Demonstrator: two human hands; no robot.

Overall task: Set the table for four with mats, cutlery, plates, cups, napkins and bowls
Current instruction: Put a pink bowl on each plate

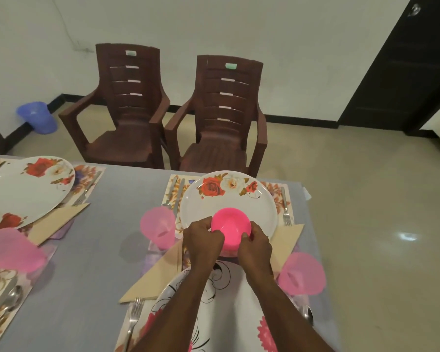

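The counter (127, 199) carries mats, plates, cups and napkins. Our left hand (204, 239) and right hand (255, 243) grasp a pink bowl (230, 228) over the far plate (229, 199); bowls remain.

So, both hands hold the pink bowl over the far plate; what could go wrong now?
1. The pink bowl sits near the rose plate's front edge; released there, it might slide off.
2. The left hand is close to the pink cup; pulling back could knock it over.
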